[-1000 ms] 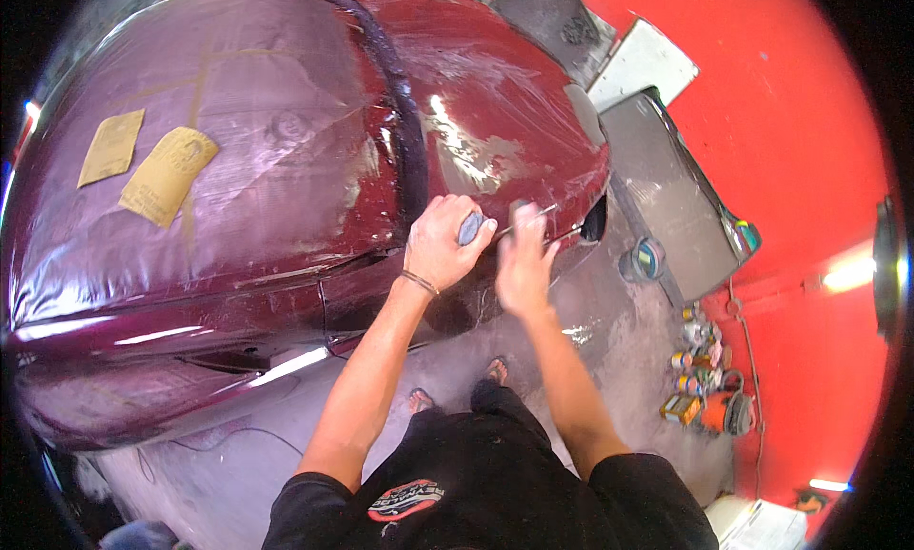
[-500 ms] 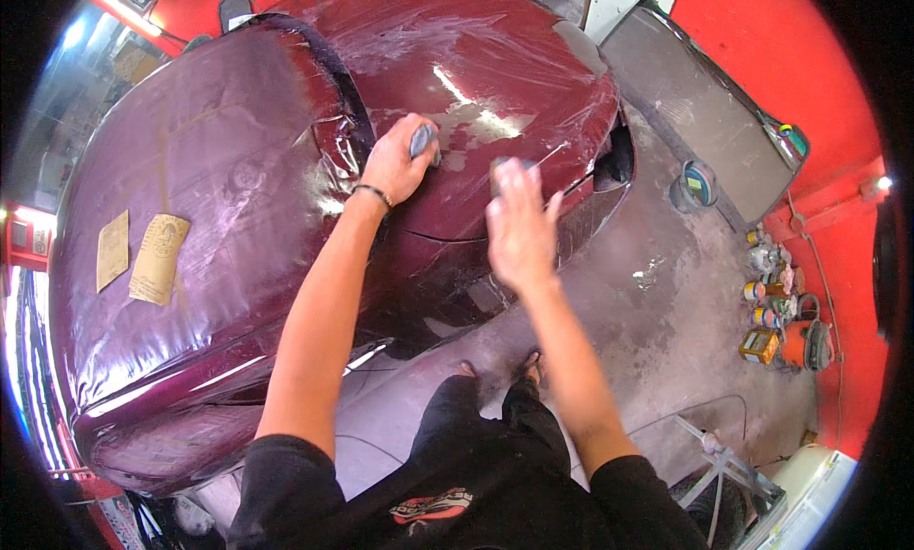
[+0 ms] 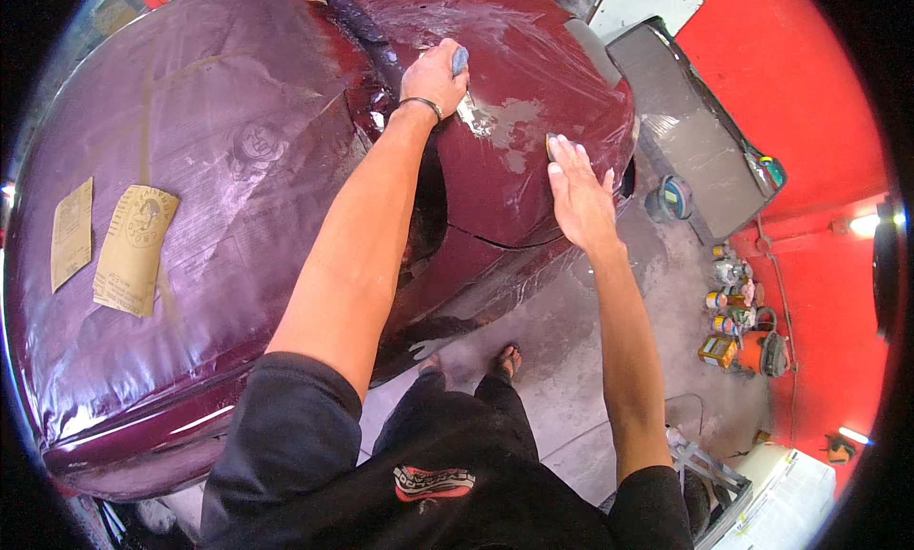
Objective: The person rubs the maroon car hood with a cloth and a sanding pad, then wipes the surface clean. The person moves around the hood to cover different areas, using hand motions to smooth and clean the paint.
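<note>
Along the lower edge, nearest the eye, my black shirt (image 3: 552,507) spans the foreground; just beyond it, my sandalled feet (image 3: 511,360) stand on the pale floor (image 3: 571,360). Farther out, my right grip (image 3: 583,193) lies palm down at the red body panel (image 3: 576,85) of a car, its fingers almost straight and close together. Beside the fingertips shows the edge of a dark pad (image 3: 551,147); I cannot tell whether I grasp it or merely press it. Reaching farther, my left grip (image 3: 434,80) is closed round a grey block (image 3: 460,60), which juts from the right side of the fist, over the panel's left part; a dark band (image 3: 422,102) circles that wrist. Pale, irregular patches (image 3: 519,117) mark the panel between my hands. To the left, two brown paper sheets (image 3: 136,250) lie on the car's film-covered section (image 3: 219,112). To the right, a group of cans (image 3: 716,300), a round bucket (image 3: 669,199) and a grey pane (image 3: 678,93) stand before the red wall (image 3: 809,102).
</note>
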{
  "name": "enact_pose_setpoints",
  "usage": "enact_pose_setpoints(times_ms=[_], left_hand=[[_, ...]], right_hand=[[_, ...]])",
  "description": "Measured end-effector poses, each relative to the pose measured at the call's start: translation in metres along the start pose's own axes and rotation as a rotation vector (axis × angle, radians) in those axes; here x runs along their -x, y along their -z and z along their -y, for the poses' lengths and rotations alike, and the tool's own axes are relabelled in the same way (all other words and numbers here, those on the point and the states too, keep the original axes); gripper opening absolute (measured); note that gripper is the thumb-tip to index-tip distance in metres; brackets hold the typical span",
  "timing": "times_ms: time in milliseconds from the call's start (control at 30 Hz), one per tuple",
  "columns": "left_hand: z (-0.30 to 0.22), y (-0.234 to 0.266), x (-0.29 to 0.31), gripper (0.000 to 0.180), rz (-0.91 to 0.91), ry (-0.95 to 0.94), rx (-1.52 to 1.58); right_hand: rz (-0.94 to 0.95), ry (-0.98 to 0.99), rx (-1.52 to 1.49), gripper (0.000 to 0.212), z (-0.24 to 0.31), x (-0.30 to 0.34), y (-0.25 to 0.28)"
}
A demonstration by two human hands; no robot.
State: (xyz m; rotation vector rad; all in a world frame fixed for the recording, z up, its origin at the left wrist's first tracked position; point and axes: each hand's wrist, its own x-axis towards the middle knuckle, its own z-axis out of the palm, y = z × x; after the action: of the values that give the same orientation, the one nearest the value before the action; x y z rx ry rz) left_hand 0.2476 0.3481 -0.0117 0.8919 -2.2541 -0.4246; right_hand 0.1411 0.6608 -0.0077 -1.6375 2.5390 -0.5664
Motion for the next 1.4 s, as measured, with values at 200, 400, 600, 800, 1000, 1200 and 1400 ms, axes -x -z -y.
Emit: enact_pose_setpoints(times_ms=[200,400,600,800,1000,1200,1400], left_hand=[[0.014,0.03,-0.009,0.043,0.044,0.115,0.051],[0.011,0.013,-0.004,0.038,-0.097,0.052,0.085],[0.026,0.014,-0.004,0.03,-0.104,0.052,0.01],[0.031,0.016,0.002,0.029,-0.17,0.009,-0.108],[0.019,0.001,-0.007,0.038,-0.245,0.166,0.089],[0.04,0.006,-0.009,0.041,-0.128,0.227,-0.044],[0.035,0.012,-0.025,0.04,-0.035,0.252,0.235]], right_hand=[[0.134,0.282,-0.114,0.057,0.061,0.077,0.001],[0.163,0.391,0.017,0.056,0.011,-0.041,0.0],[0.195,0.546,-0.035,0.058,0.017,-0.04,-0.001],[0.321,0.808,-0.008,0.058,0.009,-0.04,0.012],[0.243,0.534,0.05,0.063,0.034,-0.163,-0.028],[0.449,0.717,-0.074,0.065,0.016,0.007,0.027],[0.36,0.599,0.049,0.066,0.041,-0.15,-0.019]])
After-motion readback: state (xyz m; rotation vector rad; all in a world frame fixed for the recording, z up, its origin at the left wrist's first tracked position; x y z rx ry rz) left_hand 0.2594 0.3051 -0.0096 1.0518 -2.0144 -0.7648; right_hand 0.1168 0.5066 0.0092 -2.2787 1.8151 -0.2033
